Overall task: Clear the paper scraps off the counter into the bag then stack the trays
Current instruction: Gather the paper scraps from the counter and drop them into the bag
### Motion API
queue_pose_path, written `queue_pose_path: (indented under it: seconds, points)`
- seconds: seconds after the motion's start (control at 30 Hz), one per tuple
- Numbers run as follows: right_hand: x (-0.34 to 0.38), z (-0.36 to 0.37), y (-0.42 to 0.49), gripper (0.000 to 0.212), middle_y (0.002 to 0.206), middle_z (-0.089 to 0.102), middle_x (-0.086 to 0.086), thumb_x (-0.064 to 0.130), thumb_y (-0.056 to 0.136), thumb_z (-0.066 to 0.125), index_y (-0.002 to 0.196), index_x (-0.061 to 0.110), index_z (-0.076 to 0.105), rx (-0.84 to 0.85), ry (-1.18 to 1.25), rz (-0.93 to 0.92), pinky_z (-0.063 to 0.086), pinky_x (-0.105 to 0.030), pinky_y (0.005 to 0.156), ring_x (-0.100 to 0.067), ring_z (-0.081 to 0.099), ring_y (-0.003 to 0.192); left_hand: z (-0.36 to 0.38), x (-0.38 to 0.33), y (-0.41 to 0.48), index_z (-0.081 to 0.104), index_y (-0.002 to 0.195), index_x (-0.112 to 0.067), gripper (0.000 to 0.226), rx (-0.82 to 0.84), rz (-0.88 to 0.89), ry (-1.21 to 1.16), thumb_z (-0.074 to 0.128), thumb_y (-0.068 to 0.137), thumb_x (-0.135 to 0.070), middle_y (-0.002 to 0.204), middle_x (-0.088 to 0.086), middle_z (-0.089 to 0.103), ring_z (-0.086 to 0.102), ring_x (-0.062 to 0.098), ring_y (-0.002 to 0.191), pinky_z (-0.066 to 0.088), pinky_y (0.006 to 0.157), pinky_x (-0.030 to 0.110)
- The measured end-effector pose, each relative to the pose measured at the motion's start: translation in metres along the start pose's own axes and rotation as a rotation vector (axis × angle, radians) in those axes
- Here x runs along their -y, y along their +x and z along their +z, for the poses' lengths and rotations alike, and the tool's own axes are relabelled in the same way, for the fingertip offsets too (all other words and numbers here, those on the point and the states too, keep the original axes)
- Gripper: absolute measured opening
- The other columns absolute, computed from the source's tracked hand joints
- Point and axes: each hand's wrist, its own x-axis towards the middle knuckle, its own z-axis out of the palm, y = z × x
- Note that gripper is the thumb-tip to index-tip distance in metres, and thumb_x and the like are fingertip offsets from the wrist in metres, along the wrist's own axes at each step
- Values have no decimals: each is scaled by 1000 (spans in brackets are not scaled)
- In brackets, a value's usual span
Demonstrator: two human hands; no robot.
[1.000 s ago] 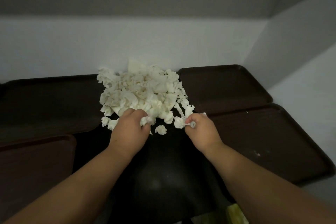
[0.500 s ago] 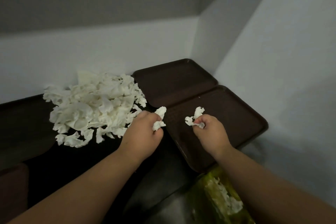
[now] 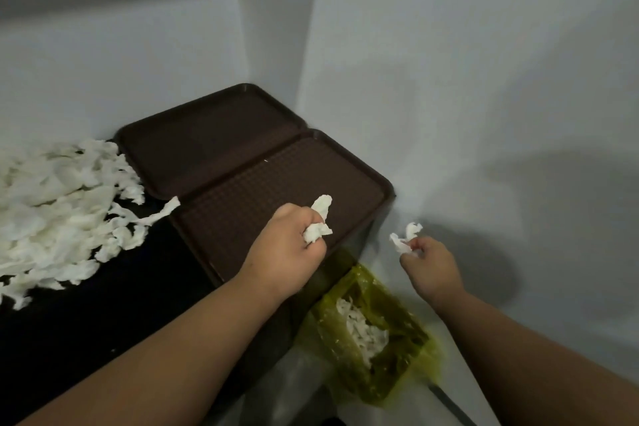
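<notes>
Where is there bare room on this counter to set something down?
Free: the far tray, between the paper scrap pile and the corner walls; the near tray, except under the left hand at its front edge; the black counter strip in front of the pile. Crowded: the left, under the pile.

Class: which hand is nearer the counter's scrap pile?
Left. The left hand is over the near tray, right of the pile; the right hand is farther right, off the counter.
</notes>
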Motion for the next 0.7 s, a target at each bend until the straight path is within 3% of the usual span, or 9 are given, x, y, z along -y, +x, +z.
queue_pose_path:
  seconds: [0.23,0.33,0.4,0.57,0.7]
  points:
    - [-64,2,13,14,111,68,-8,17,87,69,98,23,66,229,-64,124,43,-22,68,-21,61,87,72,-23,11,66,101,-30,18,141,4,81,62,87,-20,104,-12,51,59,7,90,54,83,36]
    - [-79,2,21,31,124,64,-6,19,88,68,119,22,68,285,-114,107,43,-23,79,-22,62,103,97,-22,16,65,102,-31,18,204,-9,105,60,87,-23,104,-13,50,59,9,90,55,82,39]
    - [-85,1,23,39,126,63,-4,20,90,66,128,23,64,312,-88,128,47,-25,80,-20,63,100,110,-20,20,65,105,-31,19,241,-33,124,59,88,-24,107,-11,50,60,10,89,56,82,40]
    - [-103,-9,22,23,115,67,-3,21,90,68,113,25,69,251,26,161,53,-29,80,-18,64,94,144,-18,30,65,108,-28,18,301,-72,179,59,91,-24,108,-8,50,59,12,84,56,82,39]
    - [-114,-19,15,16,111,66,-2,20,88,70,100,30,65,199,86,167,47,-21,63,-14,63,88,170,-16,36,64,109,-29,18,359,-91,213,62,92,-26,110,-6,49,59,13,86,56,83,37]
